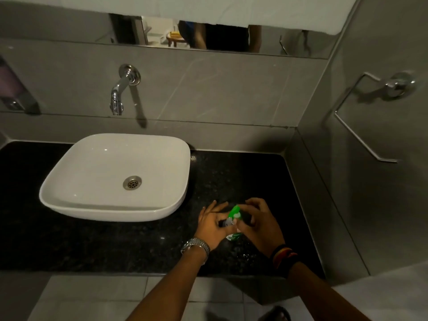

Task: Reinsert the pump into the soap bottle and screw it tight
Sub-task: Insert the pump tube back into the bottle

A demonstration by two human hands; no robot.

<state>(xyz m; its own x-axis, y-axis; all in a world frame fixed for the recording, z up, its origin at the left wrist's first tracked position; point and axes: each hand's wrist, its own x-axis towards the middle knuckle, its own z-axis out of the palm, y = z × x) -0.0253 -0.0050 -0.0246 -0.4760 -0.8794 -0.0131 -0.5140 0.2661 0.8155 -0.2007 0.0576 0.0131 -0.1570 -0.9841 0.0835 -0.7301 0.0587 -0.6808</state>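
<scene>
A small soap bottle with a green and white label stands on the black granite counter, right of the basin. Its green pump head sticks up between my two hands. My left hand wraps the bottle from the left, fingers around its neck. My right hand closes on the pump from the right, fingers curled over its collar. The neck and the thread are hidden by my fingers, so I cannot tell how far the pump sits in.
A white vessel basin sits on the counter's left half, under a chrome wall tap. A chrome towel bar hangs on the right wall. A mirror strip runs above the tiles.
</scene>
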